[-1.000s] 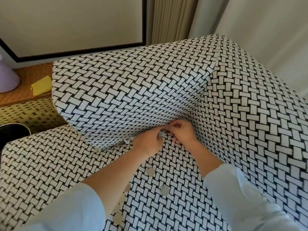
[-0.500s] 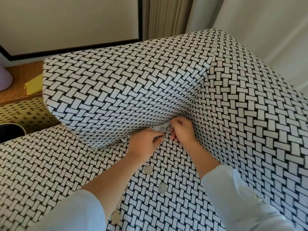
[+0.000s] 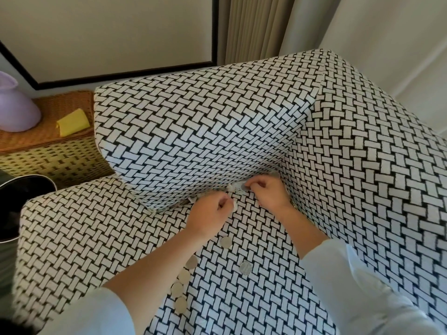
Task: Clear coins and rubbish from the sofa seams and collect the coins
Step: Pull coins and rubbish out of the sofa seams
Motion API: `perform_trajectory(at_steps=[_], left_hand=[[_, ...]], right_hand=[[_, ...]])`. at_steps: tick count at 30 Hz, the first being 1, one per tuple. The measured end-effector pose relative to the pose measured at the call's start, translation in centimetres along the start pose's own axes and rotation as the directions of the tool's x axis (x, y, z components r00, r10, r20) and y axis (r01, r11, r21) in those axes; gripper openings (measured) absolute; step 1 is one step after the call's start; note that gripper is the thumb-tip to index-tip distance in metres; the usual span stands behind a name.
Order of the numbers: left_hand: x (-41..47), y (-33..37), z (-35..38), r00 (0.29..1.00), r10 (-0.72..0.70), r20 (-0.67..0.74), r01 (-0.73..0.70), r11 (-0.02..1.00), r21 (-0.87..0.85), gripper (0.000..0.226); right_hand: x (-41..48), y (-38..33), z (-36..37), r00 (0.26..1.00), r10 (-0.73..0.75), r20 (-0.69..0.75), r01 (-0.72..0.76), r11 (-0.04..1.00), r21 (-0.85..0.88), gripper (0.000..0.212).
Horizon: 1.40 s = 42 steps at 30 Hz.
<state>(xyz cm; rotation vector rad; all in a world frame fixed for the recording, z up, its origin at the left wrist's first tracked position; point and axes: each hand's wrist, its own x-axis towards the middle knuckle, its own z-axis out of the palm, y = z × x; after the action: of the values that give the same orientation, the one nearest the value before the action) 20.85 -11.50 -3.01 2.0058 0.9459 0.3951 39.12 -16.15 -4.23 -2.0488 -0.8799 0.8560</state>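
At the back seam of the sofa [image 3: 362,165], our right hand [image 3: 267,194] pinched a coin [image 3: 243,187] at its fingertips. Our left hand [image 3: 209,215] curled round a white scrap [image 3: 233,207]. Six loose coins [image 3: 245,268] lay on the seat nearer us.

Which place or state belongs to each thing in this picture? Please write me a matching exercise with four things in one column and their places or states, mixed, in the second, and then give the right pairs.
Things:
1. purple vase
2. loose coins
3. right hand
4. left hand

Places or states:
A. pinches a white scrap
B. lie on the seat cushion
C. stands on the wicker chest
D. pinches a grey coin under the back cushion

Pairs: 1-C, 2-B, 3-D, 4-A.
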Motion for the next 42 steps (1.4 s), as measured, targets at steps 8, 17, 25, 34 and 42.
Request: perform_trajectory(at_steps=[8,17,25,34,42], left_hand=[[-2.2,0.0,-2.1,0.765,-0.175,0.62,0.252,0.967,-0.038,0.012],[-2.9,0.5,-2.7,0.708,-0.212,0.674,0.27,0.963,0.019,0.012],[-1.0,0.4,-2.2,0.982,-0.087,0.167,0.048,0.972,0.228,0.024],[0.9,-0.4,-0.8,0.978,-0.13,0.161,0.027,0.851,0.524,0.071],[2.0,0.0,-1.6,0.947,-0.191,0.258,0.026,0.847,0.53,0.069]], right_hand=[[-3.0,-2.1,-1.6,0.937,0.011,0.348,-0.009,1.0,-0.008,0.015],[-3.4,-5.1,-1.5,0.597,0.413,0.688,-0.037,0.87,-0.491,0.011],[-1.8,-1.5,0.8,0.998,-0.055,0.022,0.059,0.944,-0.325,0.019],[-1.6,-1.4,1.0,0.995,-0.096,0.015,0.094,0.911,-0.402,0.021],[-0.8,-2.6,0.5,0.996,0.043,0.075,-0.009,0.912,-0.409,0.025]])
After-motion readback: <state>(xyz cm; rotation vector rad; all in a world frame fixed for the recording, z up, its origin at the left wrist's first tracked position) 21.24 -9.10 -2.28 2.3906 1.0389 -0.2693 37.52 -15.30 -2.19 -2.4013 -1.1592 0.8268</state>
